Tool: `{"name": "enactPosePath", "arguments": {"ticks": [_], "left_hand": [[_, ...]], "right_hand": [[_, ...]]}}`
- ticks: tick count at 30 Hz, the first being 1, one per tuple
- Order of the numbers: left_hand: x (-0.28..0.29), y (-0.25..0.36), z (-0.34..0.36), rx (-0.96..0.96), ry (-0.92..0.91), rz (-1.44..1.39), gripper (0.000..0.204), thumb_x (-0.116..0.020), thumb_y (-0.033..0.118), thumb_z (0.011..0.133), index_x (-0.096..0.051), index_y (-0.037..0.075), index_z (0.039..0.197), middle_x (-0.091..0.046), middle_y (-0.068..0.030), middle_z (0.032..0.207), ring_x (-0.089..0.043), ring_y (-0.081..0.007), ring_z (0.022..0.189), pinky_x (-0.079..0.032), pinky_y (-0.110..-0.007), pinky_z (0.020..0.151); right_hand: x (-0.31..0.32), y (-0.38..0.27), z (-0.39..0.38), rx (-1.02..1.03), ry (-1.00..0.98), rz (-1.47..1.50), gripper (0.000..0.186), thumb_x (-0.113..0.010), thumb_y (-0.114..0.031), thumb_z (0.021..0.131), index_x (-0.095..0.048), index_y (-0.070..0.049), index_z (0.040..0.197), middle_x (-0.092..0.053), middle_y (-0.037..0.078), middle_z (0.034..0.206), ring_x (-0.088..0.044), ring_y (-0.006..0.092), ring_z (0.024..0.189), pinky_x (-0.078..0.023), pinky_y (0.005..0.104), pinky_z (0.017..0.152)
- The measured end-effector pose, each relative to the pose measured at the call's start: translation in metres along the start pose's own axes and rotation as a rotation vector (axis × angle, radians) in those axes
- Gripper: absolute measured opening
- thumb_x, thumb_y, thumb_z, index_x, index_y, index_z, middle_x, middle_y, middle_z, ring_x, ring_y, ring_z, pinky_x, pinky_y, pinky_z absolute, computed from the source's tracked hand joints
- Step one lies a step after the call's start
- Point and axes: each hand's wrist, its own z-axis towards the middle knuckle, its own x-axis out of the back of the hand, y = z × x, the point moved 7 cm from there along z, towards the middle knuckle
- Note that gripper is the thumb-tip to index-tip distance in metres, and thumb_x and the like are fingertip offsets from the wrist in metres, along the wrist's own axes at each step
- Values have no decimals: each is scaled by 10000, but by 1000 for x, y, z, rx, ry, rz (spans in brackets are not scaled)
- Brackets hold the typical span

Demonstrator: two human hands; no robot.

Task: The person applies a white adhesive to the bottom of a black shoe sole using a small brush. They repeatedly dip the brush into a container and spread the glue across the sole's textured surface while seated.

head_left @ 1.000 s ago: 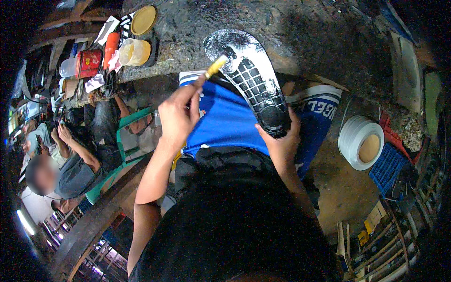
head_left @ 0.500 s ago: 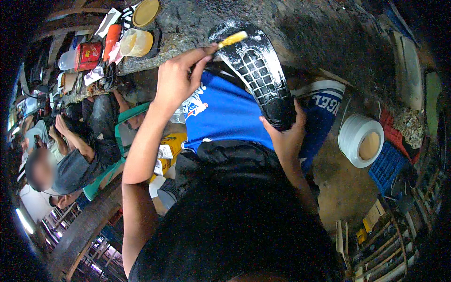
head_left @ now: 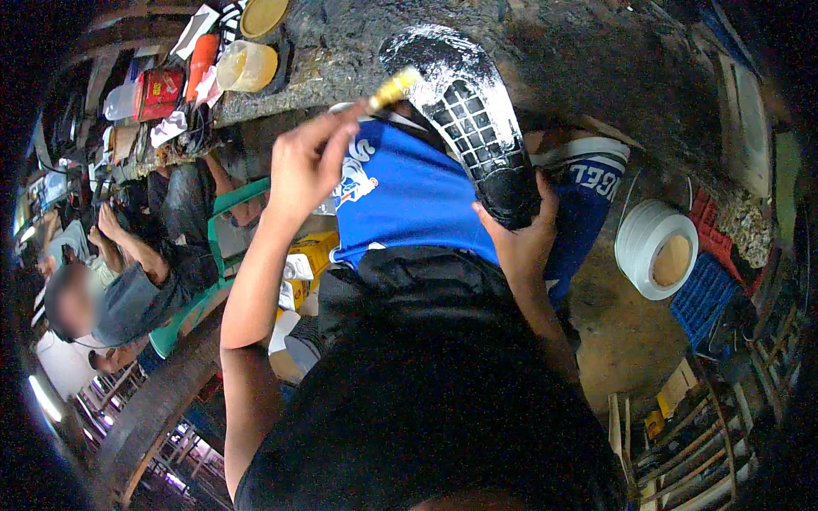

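Shoe sole (head_left: 464, 119), black with a moulded lattice through its middle, was found ahead of me, beyond my blue shorts (head_left: 409, 192); its long axis ran on a slant, with the heel end (head_left: 509, 198) nearest my body and to the right, the toe end (head_left: 426, 51) farther off and to the left, in line with the dark workbench (head_left: 596, 77); whether the toe end touched that bench or hung above it, I could not tell.

My right hand (head_left: 521, 234) gripped the heel end from below, thumb on the left side and fingers round the right; my left hand (head_left: 311, 162) was closed on a yellow brush (head_left: 394, 89), blurred at its tip; that tip pointed up and right at the sole's left edge, just below the toe end; contact could not be confirmed.

The right hand was therefore the nearer to the sole, holding it; the left lay off its left side, the brush bridging the gap; white coating (head_left: 504, 102) showed streaky and broken at the toe end, denser down the right rim; the heel end appeared mostly black.
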Motion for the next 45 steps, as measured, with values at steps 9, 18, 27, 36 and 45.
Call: {"name": "enactPosePath", "arguments": {"ticks": [9,18,27,36,45], "left_hand": [[-35,41,-23,3,-163,-44,228,-654,150,942,-732,131,1155,-719,-136,851,-706,-348,716,-566,-421,634],[7,5,12,93,122,189,234,-624,208,975,-741,187,1176,-664,-172,702,-685,-338,610,-528,-417,560],[7,11,46,-140,73,62,240,-616,209,979,-739,189,1184,-686,-180,756,-693,-340,638,-541,-419,589],[5,22,55,-239,98,49,240,-625,215,979,-736,154,1183,-712,-180,812,-706,-331,671,-547,-400,621],[-14,47,22,18,234,294,294,-643,121,916,-717,190,1191,-730,-153,921,-721,-330,815,-571,-426,670]], "right_hand": [[1,-4,-1,38,1,-42,949,-980,-239,602,-495,-24,1389,-573,229,1337,-562,366,1248,-434,438,1083],[1,-11,-1,46,-23,-9,943,-961,-114,635,-426,9,1402,-562,206,1310,-601,289,1185,-475,400,1036],[2,-7,-1,55,-1,-29,938,-970,-179,619,-466,5,1388,-582,223,1306,-596,326,1196,-461,419,1051],[3,-9,-3,37,12,-17,923,-980,-245,601,-506,4,1354,-609,231,1256,-605,363,1167,-467,437,1034],[0,-25,-17,20,-68,-128,854,-986,-343,583,-559,1,1238,-689,220,1081,-680,388,1003,-531,454,901]]}}
